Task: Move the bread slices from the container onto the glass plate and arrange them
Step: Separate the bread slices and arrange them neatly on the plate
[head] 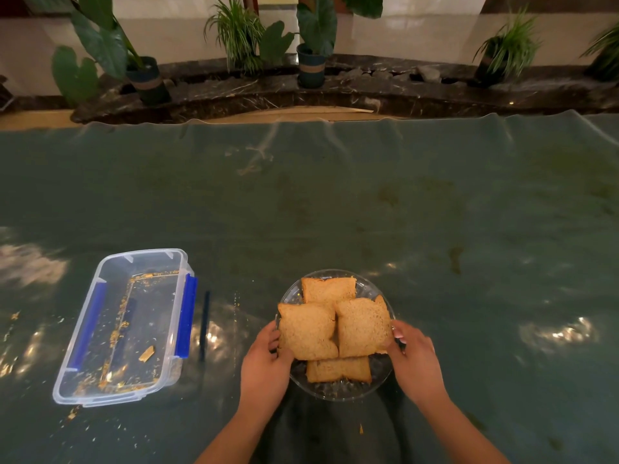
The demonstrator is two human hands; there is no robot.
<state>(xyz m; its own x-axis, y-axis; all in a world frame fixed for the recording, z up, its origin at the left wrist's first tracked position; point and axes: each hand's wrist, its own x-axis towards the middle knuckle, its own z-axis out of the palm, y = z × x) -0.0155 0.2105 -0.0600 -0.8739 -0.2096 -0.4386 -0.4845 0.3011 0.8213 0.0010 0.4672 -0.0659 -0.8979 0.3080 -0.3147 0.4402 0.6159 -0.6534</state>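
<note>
A round glass plate (365, 290) sits near the table's front edge with several brown bread slices on it. One slice (328, 290) lies at the back, one (339, 369) at the front, and two overlap them on top. My left hand (264, 366) touches the left top slice (306, 333) at its left edge. My right hand (413, 358) touches the right top slice (362, 326) at its right edge. The clear plastic container (83, 393) with blue clips stands to the left, holding only crumbs and one small bread scrap (146, 353).
A green cloth under clear plastic sheeting (335, 195) covers the table. A dark thin strip (204, 324) lies just right of the container. Crumbs are scattered around the container. Potted plants (311, 61) on a dark marble ledge stand beyond the far edge.
</note>
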